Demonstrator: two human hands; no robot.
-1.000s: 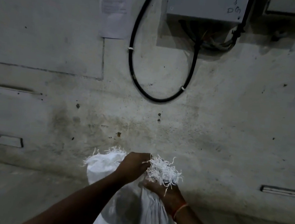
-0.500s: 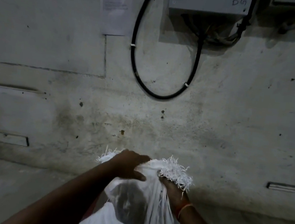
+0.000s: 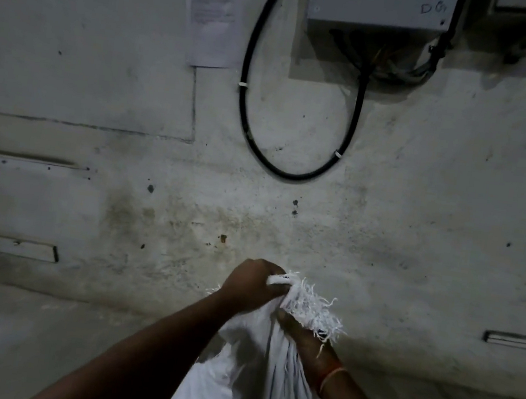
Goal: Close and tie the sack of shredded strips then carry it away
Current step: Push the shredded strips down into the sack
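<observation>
Hands meet at the gathered neck of the white woven sack (image 3: 260,374) standing before the stained wall (image 3: 381,247): left hand (image 3: 252,286) clenched on its frayed mouth (image 3: 311,304), right hand (image 3: 307,337) squeezing below, likely readying a knot.

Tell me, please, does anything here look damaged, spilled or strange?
Nothing is spilled. The white woven sack has a frayed mouth edge, its loose threads sticking out where the left hand and right hand bunch it. The plastered wall is stained.
</observation>
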